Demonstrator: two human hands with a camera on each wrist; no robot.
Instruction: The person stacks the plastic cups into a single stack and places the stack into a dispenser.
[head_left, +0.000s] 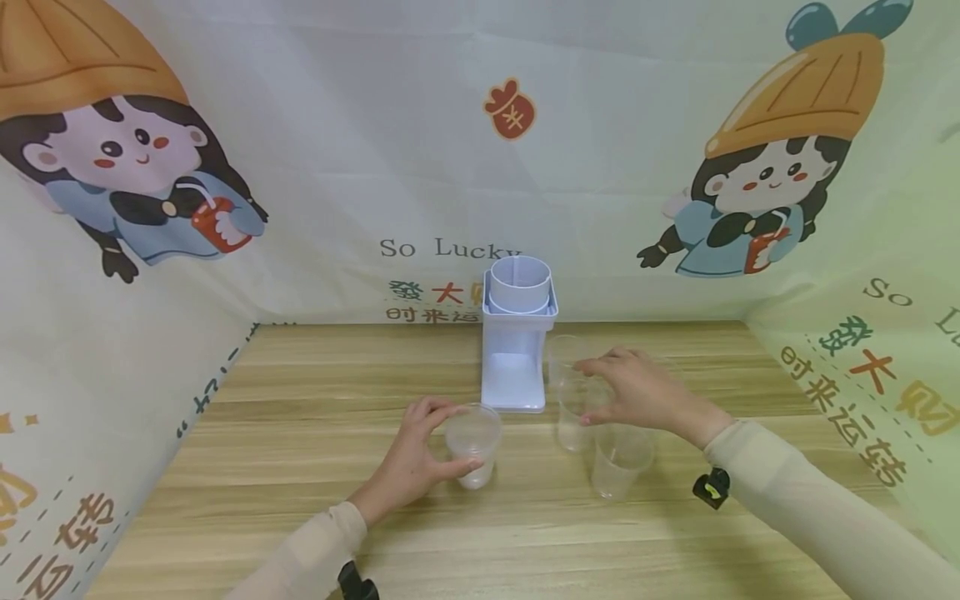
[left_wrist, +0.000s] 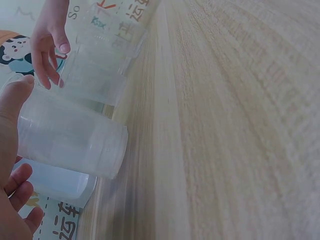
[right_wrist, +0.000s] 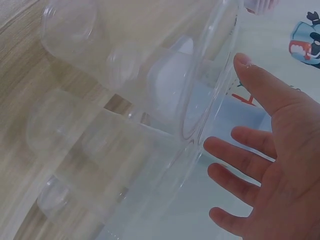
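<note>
Near my right hand (head_left: 647, 392), fingers loosely spread as if to span a rim, stand clear cups (head_left: 622, 465), while my left hand (head_left: 414, 454) grips another cup (head_left: 476, 435) near its rim, perhaps to steady it.

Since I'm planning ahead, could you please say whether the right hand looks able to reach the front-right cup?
Probably yes: the right hand is close by, and nothing appears to block the front-right cup.
</note>
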